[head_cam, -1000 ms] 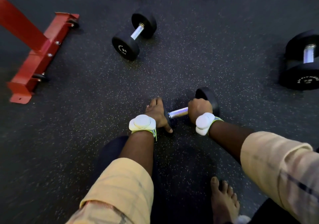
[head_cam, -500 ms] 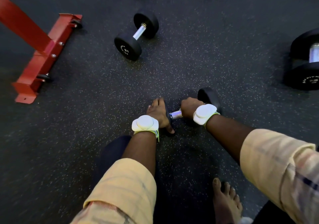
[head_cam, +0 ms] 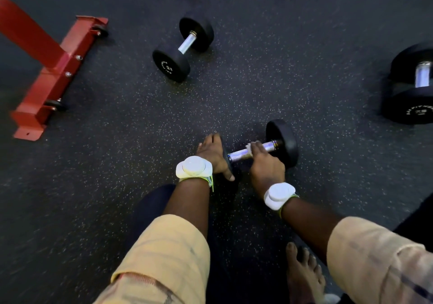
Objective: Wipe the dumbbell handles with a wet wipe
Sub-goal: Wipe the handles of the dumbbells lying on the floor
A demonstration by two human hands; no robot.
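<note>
My right hand (head_cam: pixel 267 163) curls the wipe (head_cam: pixel 250 147) round the handle (head_cam: pixel 239 155) of the dumbbell (head_cam: pixel 283 144) on the floor, my left hand (head_cam: pixel 212 155) pressing flat on its end, so this one is mid-wipe while the small dumbbell (head_cam: pixel 185 46) and the big dumbbell (head_cam: pixel 419 86) seem left to do.

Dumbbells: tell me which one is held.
The near dumbbell, closest to the person. It alone is held, with a white wipe round its handle. The middle dumbbell and right dumbbell lie untouched.

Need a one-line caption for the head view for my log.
Right hand grips a wet wipe on the chrome handle while the left hand steadies the dumbbell on the gym floor.
</note>
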